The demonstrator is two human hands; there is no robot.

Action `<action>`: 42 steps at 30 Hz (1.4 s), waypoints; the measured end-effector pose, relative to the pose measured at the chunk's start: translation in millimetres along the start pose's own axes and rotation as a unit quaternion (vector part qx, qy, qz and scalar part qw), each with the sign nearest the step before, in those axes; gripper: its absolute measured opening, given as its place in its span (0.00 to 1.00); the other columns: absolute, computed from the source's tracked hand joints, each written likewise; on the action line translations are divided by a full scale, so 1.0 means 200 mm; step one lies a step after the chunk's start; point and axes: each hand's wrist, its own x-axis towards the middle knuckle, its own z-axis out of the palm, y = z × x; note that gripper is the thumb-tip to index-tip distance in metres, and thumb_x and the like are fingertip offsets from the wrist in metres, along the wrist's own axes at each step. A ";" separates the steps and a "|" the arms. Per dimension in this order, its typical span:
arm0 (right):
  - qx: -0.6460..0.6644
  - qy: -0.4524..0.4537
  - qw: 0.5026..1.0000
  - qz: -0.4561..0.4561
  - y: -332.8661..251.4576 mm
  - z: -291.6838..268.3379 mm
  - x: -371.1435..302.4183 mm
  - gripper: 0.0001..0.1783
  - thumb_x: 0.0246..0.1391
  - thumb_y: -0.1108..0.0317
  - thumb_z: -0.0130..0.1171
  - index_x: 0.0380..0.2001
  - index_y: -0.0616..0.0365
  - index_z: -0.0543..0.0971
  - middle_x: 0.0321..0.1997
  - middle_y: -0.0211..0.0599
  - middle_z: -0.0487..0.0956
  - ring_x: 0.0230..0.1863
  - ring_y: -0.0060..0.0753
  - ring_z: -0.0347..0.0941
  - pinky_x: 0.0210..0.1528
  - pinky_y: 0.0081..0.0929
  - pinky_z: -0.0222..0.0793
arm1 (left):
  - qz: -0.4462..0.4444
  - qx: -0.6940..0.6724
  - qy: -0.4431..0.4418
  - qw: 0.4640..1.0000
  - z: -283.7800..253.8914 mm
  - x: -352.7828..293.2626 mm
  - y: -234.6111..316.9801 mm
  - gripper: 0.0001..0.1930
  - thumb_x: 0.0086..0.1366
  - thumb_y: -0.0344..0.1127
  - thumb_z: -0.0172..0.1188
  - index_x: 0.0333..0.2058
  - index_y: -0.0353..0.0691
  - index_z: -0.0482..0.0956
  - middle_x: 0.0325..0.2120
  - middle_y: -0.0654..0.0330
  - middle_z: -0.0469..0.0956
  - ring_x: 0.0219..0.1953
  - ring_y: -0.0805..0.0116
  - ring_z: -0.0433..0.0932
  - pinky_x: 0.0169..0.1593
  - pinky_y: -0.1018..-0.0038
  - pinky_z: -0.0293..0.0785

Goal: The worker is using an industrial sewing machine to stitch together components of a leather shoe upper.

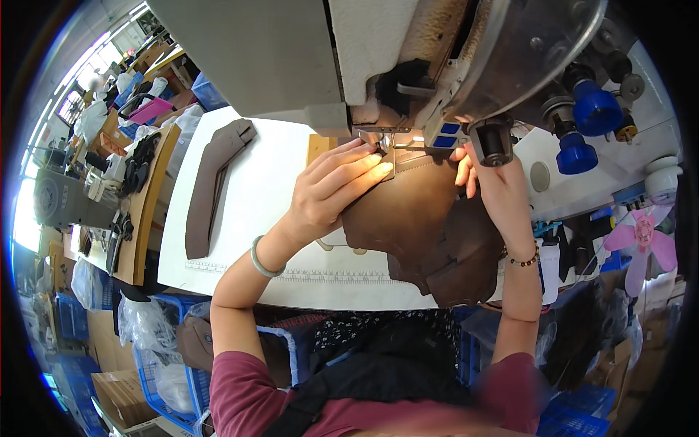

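A white surface (280, 153) spreads beneath the grey sewing machine (255, 58) and out to its left, with a ruler scale along the edge nearest the person. Below that edge, to the front left of the sewing machine, a blue basket (195, 384) holds clear plastic bags. The brown leather-like piece (408, 204) has its far edge at the needle area of the sewing machine, and the rest spreads toward the person in overlapping flaps; a stitch-like line runs near that far edge. A bent, folded brown strip (211, 182) lies on the surface, well left of the needle area. To the right of the sewing machine is a pink fan (644, 233). The left hand (335, 178) lies just left of the needle, fingers outstretched and together, tips on the brown piece; its thumb is hidden, so any pinch cannot be told. The right hand (484, 175), fingers loosely bent, is at the piece's right side, partly behind a dark cylinder (491, 142) on the sewing machine; whether it grips is unclear. Blue knobs (597, 108) project from the machine's right side.
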 end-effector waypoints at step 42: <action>-0.505 -0.004 0.798 -0.328 0.04 -0.01 -0.18 0.26 0.43 0.80 0.56 0.51 0.58 0.75 0.49 0.38 0.76 0.51 0.41 0.75 0.53 0.35 0.74 | 0.014 -0.006 0.028 1.000 0.02 -0.01 0.01 0.18 0.47 0.35 0.62 0.38 0.34 0.82 0.37 0.55 0.79 0.44 0.54 0.80 0.52 0.58 0.77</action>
